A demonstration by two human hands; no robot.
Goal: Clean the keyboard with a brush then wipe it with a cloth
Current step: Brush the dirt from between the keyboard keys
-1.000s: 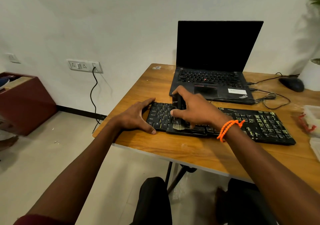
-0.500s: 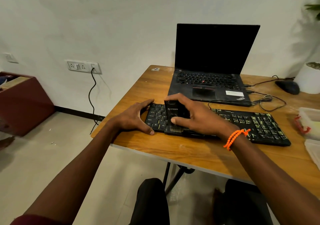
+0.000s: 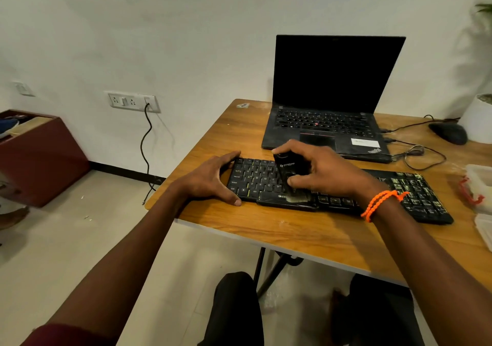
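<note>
A black keyboard [image 3: 415, 193] lies along the front of the wooden table [image 3: 306, 233]. My right hand [image 3: 324, 172], with an orange band at the wrist, grips a black brush [image 3: 288, 168]; its pale bristles press on the keyboard's front edge near the space bar. My left hand [image 3: 210, 181] clasps the keyboard's left end, thumb on the table and fingers over the far corner. No cloth is clearly visible.
An open black laptop [image 3: 332, 97] stands behind the keyboard, with a mouse [image 3: 450, 132] and cables to its right. Clear plastic containers [image 3: 479, 185] sit at the right edge near a white plant pot [image 3: 479, 119]. A maroon box [image 3: 40, 156] stands on the floor at left.
The brush has swept back toward me across the left keys, its bristles again at the front edge. My left hand has kept its hold on the keyboard's left end.
</note>
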